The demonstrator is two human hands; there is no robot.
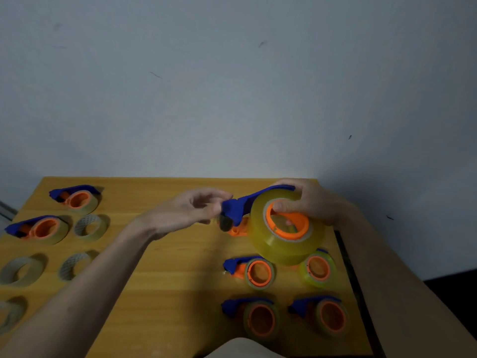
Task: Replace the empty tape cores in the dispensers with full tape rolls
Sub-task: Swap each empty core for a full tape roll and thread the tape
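Note:
My right hand (307,202) grips a blue and orange tape dispenser (237,209) that carries a full yellowish tape roll (281,244), held above the wooden table (180,267). The thumb lies on the orange hub inside the roll. My left hand (196,210) pinches at the blue front end of that dispenser. To the right lie several more dispensers, one near the middle (251,271), two at the front (254,317) (322,315). Two dispensers (76,197) (38,228) lie at the far left. Several bare tape cores, such as one (90,227), sit beside them.
A grey wall rises behind the table. A dark strip runs along the table's right edge (346,257). A pale object (240,348) shows at the bottom edge of the frame. Bare wood lies in the middle of the table under my left forearm.

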